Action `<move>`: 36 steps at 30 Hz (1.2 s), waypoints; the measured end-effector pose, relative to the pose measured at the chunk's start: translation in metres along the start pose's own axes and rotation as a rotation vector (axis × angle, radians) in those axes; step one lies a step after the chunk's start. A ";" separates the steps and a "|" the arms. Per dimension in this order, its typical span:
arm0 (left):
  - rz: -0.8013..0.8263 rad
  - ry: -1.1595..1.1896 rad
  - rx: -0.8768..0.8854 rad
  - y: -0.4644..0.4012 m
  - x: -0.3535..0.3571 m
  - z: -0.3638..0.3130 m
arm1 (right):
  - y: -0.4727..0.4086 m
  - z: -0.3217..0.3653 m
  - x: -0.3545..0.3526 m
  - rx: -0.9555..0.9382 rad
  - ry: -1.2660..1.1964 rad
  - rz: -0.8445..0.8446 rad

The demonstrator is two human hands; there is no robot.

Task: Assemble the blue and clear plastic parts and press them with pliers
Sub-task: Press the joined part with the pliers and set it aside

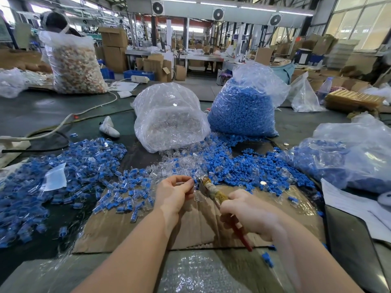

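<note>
Pressing a part at the pliers' nose, above the cardboard.
Left hand [173, 193] pinches a small part [194, 182]; right hand [247, 214] grips the pliers [213, 190]. Part likely light, slick, brittle: hold its edges, squeeze gently.

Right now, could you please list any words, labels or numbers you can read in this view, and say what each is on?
None can be read.
Paper sheets at the right edge: no print legible.
White paper on the far table: too blurred.
Cardboard boxes behind: no legible marking.
Pliers: no brand visible.
</note>
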State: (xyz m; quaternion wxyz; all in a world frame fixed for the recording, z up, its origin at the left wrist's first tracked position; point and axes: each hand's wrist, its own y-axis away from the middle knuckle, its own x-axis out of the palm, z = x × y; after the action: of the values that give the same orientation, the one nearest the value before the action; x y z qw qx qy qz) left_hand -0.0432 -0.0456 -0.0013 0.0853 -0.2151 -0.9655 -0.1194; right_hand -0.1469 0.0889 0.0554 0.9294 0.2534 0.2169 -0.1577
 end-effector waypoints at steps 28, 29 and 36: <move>-0.055 0.037 -0.067 0.009 0.006 -0.015 | 0.003 0.006 -0.006 -0.001 0.024 0.132; -0.055 0.029 -0.066 0.009 0.006 -0.015 | 0.003 0.006 -0.006 -0.002 0.021 0.131; -0.045 -0.023 -0.037 0.007 0.004 -0.014 | 0.003 0.008 -0.007 -0.004 0.025 0.127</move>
State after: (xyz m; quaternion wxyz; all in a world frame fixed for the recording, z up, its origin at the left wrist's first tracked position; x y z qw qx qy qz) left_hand -0.0416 -0.0413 0.0146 0.0673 -0.1960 -0.9687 -0.1364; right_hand -0.1495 0.0883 0.0659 0.9353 0.2668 0.2123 -0.0947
